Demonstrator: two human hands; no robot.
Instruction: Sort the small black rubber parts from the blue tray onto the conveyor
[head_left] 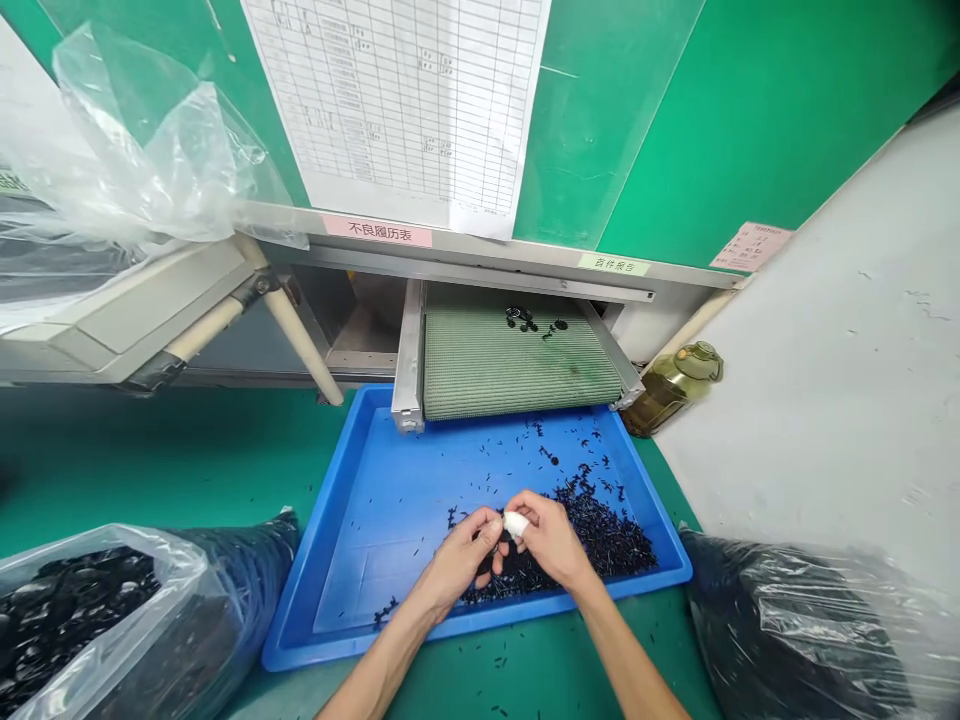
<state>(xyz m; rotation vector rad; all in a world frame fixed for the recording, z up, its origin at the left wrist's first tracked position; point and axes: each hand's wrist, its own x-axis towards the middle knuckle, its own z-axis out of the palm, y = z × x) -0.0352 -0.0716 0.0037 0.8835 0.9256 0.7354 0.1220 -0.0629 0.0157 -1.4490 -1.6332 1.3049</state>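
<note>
Over the blue tray [319, 530], my two hands meet fingertip to fingertip. My left hand [469, 550] is closed in a pinch, thumb against forefinger; whatever it grips is too small to name. My right hand [553, 540] is also closed, its fingers curled toward the left fingertips. A small white piece [516, 524], like a finger cover or wrap, shows at the right thumb; I cannot tell whether it is worn or held. Below and around the hands lie many small black plastic pieces [615, 540], heaped at the tray's right side.
A green conveyor belt [510, 365] carrying a few black parts ends above the tray. Clear plastic bags of black parts stand left [90, 630] and right [802, 630]. An olive bottle [675, 385] leans by the wall. A white machine part [127, 310] juts in at left.
</note>
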